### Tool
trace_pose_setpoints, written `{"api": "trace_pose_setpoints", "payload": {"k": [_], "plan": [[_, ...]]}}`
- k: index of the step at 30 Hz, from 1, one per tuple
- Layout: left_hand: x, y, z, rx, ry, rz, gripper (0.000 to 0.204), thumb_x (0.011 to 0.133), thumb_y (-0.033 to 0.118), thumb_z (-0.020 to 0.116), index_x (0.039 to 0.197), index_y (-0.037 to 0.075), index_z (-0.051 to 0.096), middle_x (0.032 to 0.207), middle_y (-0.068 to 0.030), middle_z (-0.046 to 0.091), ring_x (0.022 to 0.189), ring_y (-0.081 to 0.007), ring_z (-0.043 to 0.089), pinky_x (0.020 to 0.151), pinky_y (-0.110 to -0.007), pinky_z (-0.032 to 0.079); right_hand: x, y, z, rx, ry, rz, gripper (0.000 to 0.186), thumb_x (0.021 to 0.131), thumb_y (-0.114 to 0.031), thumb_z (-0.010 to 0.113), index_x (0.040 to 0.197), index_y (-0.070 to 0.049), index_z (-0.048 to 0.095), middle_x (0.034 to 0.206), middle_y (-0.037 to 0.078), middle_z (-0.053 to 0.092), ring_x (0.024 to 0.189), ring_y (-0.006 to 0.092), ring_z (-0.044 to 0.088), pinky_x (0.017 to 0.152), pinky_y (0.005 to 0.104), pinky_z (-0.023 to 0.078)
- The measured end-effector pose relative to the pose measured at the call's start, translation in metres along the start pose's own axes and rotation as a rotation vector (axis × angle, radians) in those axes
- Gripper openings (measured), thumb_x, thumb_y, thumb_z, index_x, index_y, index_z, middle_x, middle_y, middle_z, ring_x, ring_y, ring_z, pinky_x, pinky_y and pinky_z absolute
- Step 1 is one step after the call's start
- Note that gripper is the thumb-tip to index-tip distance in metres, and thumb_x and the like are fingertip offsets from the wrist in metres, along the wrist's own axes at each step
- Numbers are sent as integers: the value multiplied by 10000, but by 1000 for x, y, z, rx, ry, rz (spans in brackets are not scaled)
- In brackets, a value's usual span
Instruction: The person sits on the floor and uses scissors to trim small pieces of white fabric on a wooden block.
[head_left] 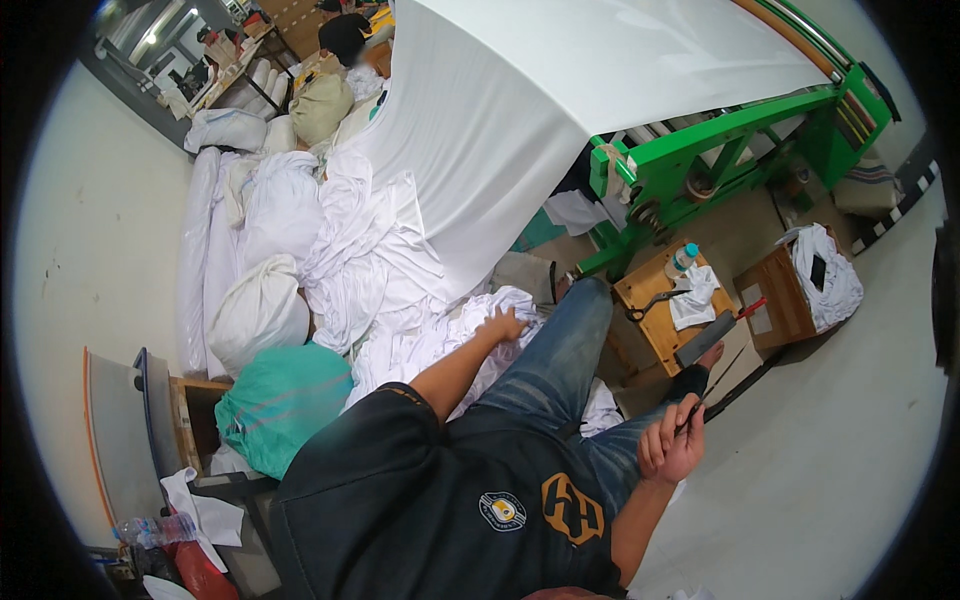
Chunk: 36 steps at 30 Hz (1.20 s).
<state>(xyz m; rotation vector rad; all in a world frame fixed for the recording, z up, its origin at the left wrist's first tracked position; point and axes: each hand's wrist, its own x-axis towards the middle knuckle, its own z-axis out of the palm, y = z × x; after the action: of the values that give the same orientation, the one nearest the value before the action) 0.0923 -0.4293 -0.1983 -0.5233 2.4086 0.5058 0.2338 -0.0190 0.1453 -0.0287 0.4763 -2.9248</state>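
Note:
My left hand [503, 326] lies on a heap of white cloth [400, 357] beside my bent knee, its fingers apart. On the other side, my right hand [672, 440] is closed around a long, thin, dark tool [715, 386] that points up and away; its exact kind is unclear. Just beyond it stands a low wooden stool [650, 290]. On the stool are black-handled scissors [650, 304], a crumpled white cloth [694, 300] and a bottle with a blue cap [682, 260]. A grey, blade-like piece with a red handle [705, 338] sits at the stool's near edge.
A green machine frame [720, 140] carries a wide white fabric sheet [500, 110] that slopes to the floor. An open cardboard box [780, 300] of white cloth stands right. Stuffed sacks, including a teal one [285, 405], line the left. Another person [343, 38] is far back.

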Motion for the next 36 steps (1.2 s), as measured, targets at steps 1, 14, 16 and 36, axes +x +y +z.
{"api": "trace_pose_setpoints", "payload": {"k": [1,14,16,36], "plan": [[-11,-4,21,105,-131,-44,912,965,791,502,1709,326,252,1800,-173,104,1603,-555,147,1140,-859,214,2,2,1,-2,13,4,412,1201,-364,224,963,-81,405,599,64,390,321,160,343,276,291,301],[-58,89,-53,-419,-314,403,1017,988,818,396,1592,3,463,1626,-300,444,1511,-539,388,1255,-541,301,10,18,11,-62,0,31,409,1201,-363,235,968,-84,422,594,57,395,318,153,342,281,284,298],[-102,128,-59,-464,-154,357,1108,938,857,472,1676,51,284,1604,-407,388,1471,-556,432,1226,-490,367,9,19,13,-59,11,25,408,1200,-366,239,971,-84,424,594,55,392,318,153,336,282,283,296],[-165,154,-66,-119,73,450,1190,852,743,718,1730,201,126,1516,-469,377,1300,-613,562,1088,-576,496,4,15,22,-14,46,-58,395,1201,-372,262,1004,-78,437,658,64,415,361,145,356,318,274,304]]}}
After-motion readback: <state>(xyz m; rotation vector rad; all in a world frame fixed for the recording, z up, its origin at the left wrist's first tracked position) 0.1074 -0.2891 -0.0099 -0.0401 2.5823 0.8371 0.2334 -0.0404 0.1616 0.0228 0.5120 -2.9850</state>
